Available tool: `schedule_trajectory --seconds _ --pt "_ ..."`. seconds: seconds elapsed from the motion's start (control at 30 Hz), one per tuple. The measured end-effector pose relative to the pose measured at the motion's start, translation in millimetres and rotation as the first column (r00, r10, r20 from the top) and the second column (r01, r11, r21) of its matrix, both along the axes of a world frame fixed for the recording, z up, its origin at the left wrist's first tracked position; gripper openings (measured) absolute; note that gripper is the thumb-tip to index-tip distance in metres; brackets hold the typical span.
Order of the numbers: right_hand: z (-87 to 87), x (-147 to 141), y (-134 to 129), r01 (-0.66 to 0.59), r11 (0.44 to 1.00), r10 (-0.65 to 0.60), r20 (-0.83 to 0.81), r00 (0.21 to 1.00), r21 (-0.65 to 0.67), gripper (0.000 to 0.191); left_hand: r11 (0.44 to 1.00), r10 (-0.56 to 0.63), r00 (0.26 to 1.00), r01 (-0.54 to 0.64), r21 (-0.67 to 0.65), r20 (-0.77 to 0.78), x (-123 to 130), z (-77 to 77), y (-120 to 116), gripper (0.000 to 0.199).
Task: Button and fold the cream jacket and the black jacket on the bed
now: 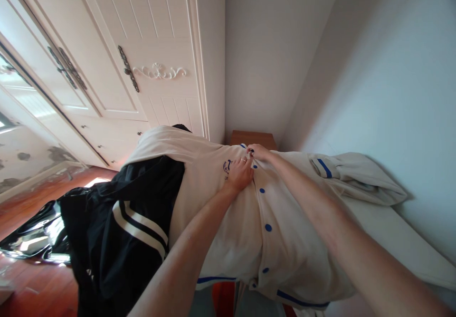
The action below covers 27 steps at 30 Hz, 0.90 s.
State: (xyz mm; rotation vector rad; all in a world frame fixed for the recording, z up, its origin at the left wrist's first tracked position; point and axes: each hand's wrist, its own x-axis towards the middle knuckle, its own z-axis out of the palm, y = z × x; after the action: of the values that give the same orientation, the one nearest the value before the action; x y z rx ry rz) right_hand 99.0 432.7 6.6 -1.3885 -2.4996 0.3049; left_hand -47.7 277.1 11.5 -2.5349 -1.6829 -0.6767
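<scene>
A cream jacket (pixel 235 217) with blue buttons and blue-striped trim lies spread out in front of me, its collar end away from me. Both of my hands meet at its front placket, near the collar. My left hand (pixel 242 172), with a ring on one finger, has its fingers closed on the placket edge. Close against it, my right hand (pixel 259 152) pinches the same edge near the top button. Below them a row of blue buttons (pixel 268 227) runs down the front. A dark printed emblem (pixel 228 167) shows on the chest, left of my left hand.
A black garment with white stripes (pixel 124 241) lies at the left, partly under the cream sleeve. Shiny black plastic (pixel 42 234) rests on the reddish wood floor (pixel 46 283). A white wardrobe (pixel 167 27) stands behind at left; a grey wall (pixel 392 93) rises at right.
</scene>
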Motion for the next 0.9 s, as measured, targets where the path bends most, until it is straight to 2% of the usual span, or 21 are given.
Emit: schedule_trajectory --seconds 0.07,0.13,0.23,0.33,0.4,0.47,0.53,0.6,0.67,0.77,0.83,0.9 --pt "-6.6 0.9 -3.3 0.024 1.0 -0.023 -0.042 0.999 0.019 0.035 0.997 -0.065 0.996 0.063 -0.045 -0.064 -0.5 4.6 -12.1 0.026" --pt "-12.3 1.1 -6.3 0.049 0.998 -0.046 -0.076 0.996 0.044 0.041 0.994 -0.058 0.997 0.053 -0.091 -0.053 0.5 10.2 -32.1 0.029" --pt "-17.2 0.0 -9.4 0.075 0.995 -0.069 -0.094 0.993 0.067 0.037 0.972 0.101 0.991 -0.08 -0.222 0.085 6.2 20.4 -69.1 0.041" --pt "-16.8 -1.6 -12.5 0.091 0.993 -0.085 -0.076 0.993 0.079 0.03 0.873 0.231 0.969 -0.164 -0.459 0.093 13.6 30.5 -93.8 0.058" --pt "-14.7 -2.2 -15.9 0.106 0.99 -0.101 -0.053 0.993 0.094 0.028 0.818 0.259 0.965 -0.192 -0.541 0.048 17.3 34.7 -96.9 0.053" --pt "-11.8 -2.3 -20.1 0.128 0.985 -0.126 -0.023 0.992 0.116 0.028 0.79 0.268 0.962 -0.192 -0.583 0.046 18.9 35.5 -91.9 0.039" --pt "-7.9 -1.8 -23.8 0.149 0.979 -0.152 0.007 0.988 0.139 0.027 0.779 0.255 0.961 -0.139 -0.612 0.106 17.7 33.3 -84.6 0.026" --pt "-2.1 -0.8 -25.4 0.164 0.974 -0.171 0.033 0.985 0.158 0.027 0.76 0.253 0.945 -0.061 -0.647 0.207 13.6 29.8 -79.9 0.024" --pt "5.5 0.9 -24.0 0.173 0.97 -0.184 0.052 0.982 0.17 0.027 0.707 0.302 0.902 0.006 -0.708 0.309 8.1 26.4 -79.4 0.025" --pt "16.9 4.3 -18.1 0.178 0.968 -0.194 0.079 0.978 0.176 0.034 0.594 0.409 0.803 0.126 -0.794 0.434 1.7 21.9 -83.0 0.024" --pt "20.8 5.7 -14.6 0.172 0.969 -0.191 0.1 0.976 0.175 0.042 0.574 0.446 0.754 0.173 -0.8 0.483 0.5 18.7 -84.4 0.019" --pt "19.8 5.2 -13.4 0.16 0.973 -0.182 0.125 0.975 0.165 0.044 0.58 0.468 0.738 0.16 -0.799 0.487 1.7 16.3 -84.2 0.01"
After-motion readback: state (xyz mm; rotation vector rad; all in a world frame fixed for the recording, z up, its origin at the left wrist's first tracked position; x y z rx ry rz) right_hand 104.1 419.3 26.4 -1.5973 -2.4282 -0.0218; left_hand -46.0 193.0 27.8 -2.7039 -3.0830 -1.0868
